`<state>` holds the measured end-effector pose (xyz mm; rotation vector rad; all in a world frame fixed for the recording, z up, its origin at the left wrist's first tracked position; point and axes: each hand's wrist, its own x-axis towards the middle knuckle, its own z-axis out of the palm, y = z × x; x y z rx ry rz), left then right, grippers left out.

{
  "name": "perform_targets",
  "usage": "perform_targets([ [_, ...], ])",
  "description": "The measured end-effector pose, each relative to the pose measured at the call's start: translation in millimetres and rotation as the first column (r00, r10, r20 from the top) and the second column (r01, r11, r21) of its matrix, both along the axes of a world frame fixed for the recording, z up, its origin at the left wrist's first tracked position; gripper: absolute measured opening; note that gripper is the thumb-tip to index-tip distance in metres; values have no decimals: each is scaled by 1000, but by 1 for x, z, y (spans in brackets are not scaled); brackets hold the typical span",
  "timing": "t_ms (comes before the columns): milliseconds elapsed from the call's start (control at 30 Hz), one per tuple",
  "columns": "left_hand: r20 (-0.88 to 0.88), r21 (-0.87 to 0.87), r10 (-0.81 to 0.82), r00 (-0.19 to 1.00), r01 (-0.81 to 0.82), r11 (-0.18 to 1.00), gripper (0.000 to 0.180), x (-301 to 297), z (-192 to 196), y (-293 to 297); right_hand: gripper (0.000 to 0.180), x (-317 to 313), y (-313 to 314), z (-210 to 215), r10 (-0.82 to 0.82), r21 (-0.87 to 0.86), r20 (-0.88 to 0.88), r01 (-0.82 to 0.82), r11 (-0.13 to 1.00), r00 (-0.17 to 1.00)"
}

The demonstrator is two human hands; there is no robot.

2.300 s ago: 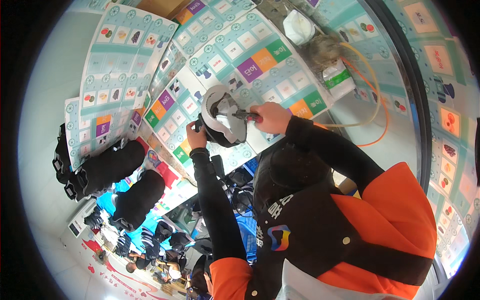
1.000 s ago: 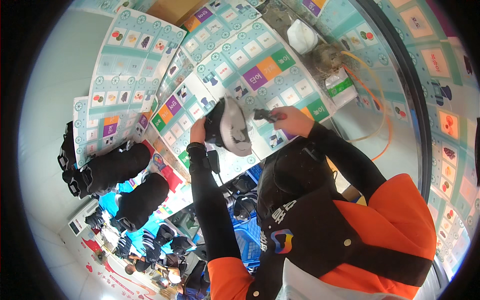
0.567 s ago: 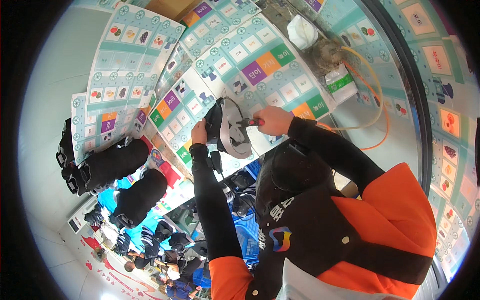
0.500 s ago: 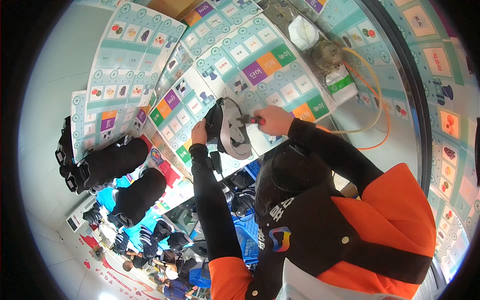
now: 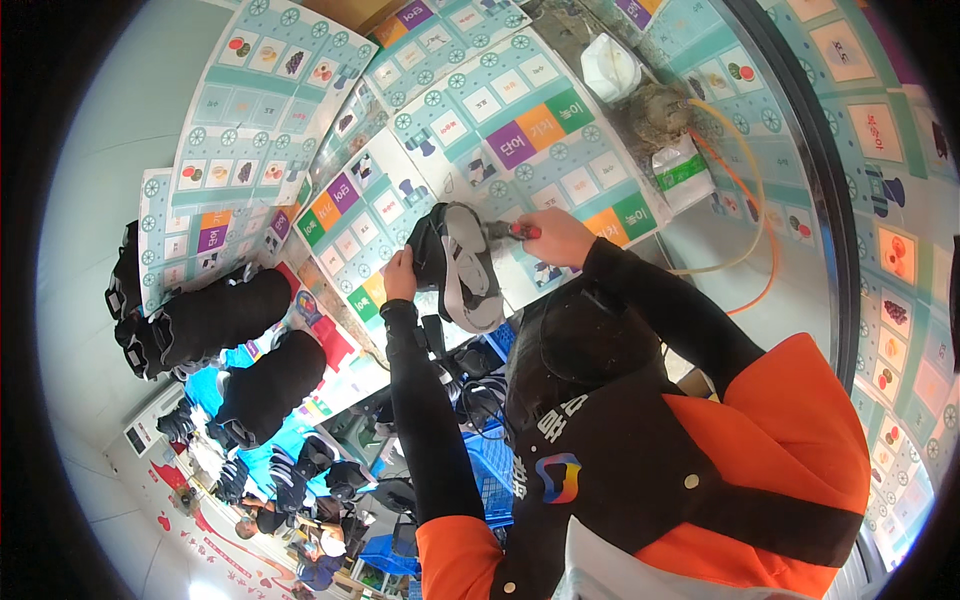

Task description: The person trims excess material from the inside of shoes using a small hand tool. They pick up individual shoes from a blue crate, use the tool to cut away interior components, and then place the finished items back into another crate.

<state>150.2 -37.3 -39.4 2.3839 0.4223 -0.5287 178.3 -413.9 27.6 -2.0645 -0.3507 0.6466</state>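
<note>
A black shoe [image 5: 428,258] with a pale grey sole [image 5: 470,270] facing up is held over the paper-covered bench. My left hand [image 5: 399,275] is closed on its left side, fingers against the black upper. From the right, my right hand [image 5: 557,238] grips a short tool [image 5: 524,231] with a red and black handle. The tool's greyish tip points left and meets the sole's right edge near its upper end; whether it touches, and its exact kind, I cannot make out.
At the bench's far right stand a white container [image 5: 609,68], a dirt-crusted pot [image 5: 660,113] and a white-green packet [image 5: 684,172]. Yellow and orange hoses [image 5: 768,262] loop there. Rows of black shoes [image 5: 215,320] lie left. Blue crates [image 5: 490,470] stand below the bench.
The shoe has turned slightly, so its sole faces up more fully. My right hand and the tool have shifted a little to the right; my left hand keeps its hold.
</note>
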Motion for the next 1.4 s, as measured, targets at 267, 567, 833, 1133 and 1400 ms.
perform_targets([
  [267,220,-91,193,956,-177,980,39,-46,9,-19,33,-3,0,10,-29,0,-196,30,1000,980],
  [567,302,-21,176,937,-178,984,40,-70,7,-15,25,-9,6,19,80,-39,-309,-97,995,948],
  [833,275,-51,248,929,-244,968,38,-67,9,-21,23,-21,12,13,254,-18,-397,-284,959,882],
  [1133,249,-30,245,937,-245,969,38,-66,11,-24,24,-17,21,20,134,8,-316,-138,990,939],
  [1400,238,-11,265,934,-271,963,39,-67,9,-20,20,-20,24,26,136,85,-381,-111,990,914],
])
